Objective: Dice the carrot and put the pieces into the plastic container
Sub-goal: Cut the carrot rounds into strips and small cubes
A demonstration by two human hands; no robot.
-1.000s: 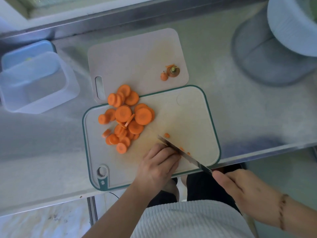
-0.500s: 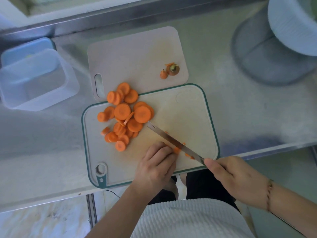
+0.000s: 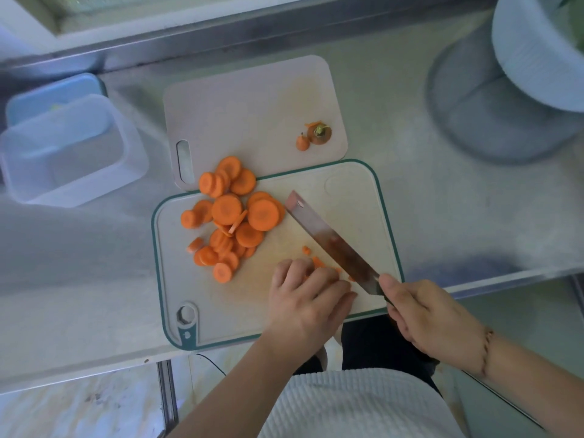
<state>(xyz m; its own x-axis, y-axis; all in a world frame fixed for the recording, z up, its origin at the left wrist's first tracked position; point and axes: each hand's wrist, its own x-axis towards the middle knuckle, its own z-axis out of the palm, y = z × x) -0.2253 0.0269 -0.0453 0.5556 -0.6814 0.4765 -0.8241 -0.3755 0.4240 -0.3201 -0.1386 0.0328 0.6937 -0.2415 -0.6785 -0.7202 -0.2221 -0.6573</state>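
A brushed stainless-steel worktop [image 3: 410,128] fills the view from the head camera, its raised back edge running along 12 o'clock below a pale window ledge, its front lip crossing at 4 o'clock above pale flooring. At centre lies a cream plastic cutting board with a teal rim [image 3: 357,197]; a second, plain pinkish-beige cutting board [image 3: 246,99] sits at its 12 o'clock edge, partly tucked beneath it, carrying the brown carrot top and a small orange tip [image 3: 316,135]. A heap of round orange carrot slices [image 3: 234,216] spreads over the teal-rimmed board's 10 o'clock portion and spills onto the beige board. The person's right hand [image 3: 433,320] has its fingers curled round the handle of a broad steel kitchen knife [image 3: 331,245], whose blade slants toward 11 o'clock with its tip beside the slices. The left hand [image 3: 308,298] rests on the board with fingers bent over a few small diced carrot pieces [image 3: 317,260]; whether it pinches them cannot be told. A clear rectangular plastic container [image 3: 69,153] stands at 9 o'clock, well apart from the boards, no carrot visible inside, with a light blue lid [image 3: 53,93] just behind it. A white ribbed round vessel on a grey base [image 3: 531,58] occupies 2 o'clock.
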